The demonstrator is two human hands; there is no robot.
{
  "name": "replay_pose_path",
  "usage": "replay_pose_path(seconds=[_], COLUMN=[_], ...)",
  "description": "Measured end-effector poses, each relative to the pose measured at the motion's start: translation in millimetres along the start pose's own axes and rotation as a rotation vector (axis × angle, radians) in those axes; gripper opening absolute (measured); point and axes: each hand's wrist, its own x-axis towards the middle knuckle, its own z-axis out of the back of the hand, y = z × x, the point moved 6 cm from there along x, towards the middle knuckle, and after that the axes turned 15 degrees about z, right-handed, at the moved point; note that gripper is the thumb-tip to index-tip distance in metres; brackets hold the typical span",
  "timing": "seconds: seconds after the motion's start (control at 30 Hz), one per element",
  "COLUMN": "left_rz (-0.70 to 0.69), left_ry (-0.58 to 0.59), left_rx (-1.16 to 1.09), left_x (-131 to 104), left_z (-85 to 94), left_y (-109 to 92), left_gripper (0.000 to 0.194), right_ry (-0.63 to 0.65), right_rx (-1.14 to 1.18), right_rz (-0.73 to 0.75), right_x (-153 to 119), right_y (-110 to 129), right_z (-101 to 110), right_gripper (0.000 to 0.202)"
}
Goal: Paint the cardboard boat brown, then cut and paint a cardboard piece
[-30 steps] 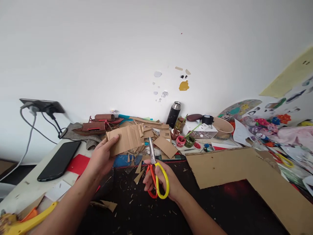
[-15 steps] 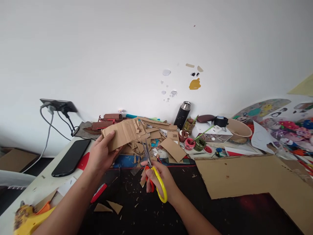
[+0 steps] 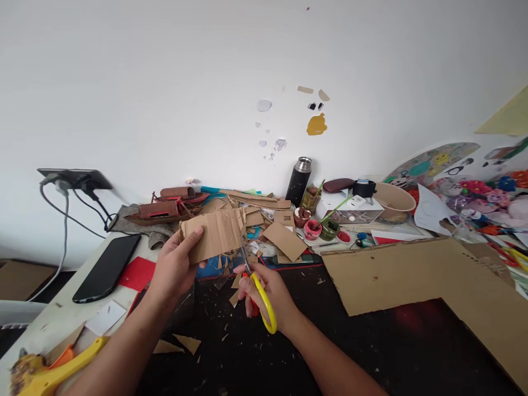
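My left hand (image 3: pixel 177 259) grips a creased piece of cardboard (image 3: pixel 216 234) by its left end, thumb on top. It is held up over the scrap pile. In my right hand (image 3: pixel 266 291) is a pair of scissors (image 3: pixel 264 302) with yellow and red handles, the blades pointing up and away. The blade tips are at the right edge of the cardboard; I cannot tell whether they bite into it. Behind and beside it lie many cardboard scraps (image 3: pixel 284 240). Small triangular offcuts (image 3: pixel 187 343) rest on the black mat (image 3: pixel 231 363).
At right lies a large notched cardboard sheet (image 3: pixel 388 275). Paint pots (image 3: pixel 312 229), a black flask (image 3: pixel 298 181) and a white box (image 3: pixel 350 209) line the back. At left are a phone (image 3: pixel 107 269), a yellow glue gun (image 3: pixel 70 368) and a model boat (image 3: pixel 160 212).
My left hand has brought the cardboard a little lower and nearer the scissors, whose tips now meet its right edge. The view has shifted slightly, showing more of the model boat.
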Motion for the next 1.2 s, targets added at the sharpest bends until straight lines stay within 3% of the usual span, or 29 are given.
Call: replay_pose_path(seconds=[1.2], left_rz=[-0.004], left_ry=[-0.012], left_rx=[-0.011], left_x=[-1.6], left_z=[-4.6], left_y=[9.9], left_gripper=[0.037], right_ry=[-0.052], right_rx=[-0.108], right_rz=[-0.007], right_x=[0.9], right_y=[-4.3], right_z=[6.5], right_gripper=[0.051])
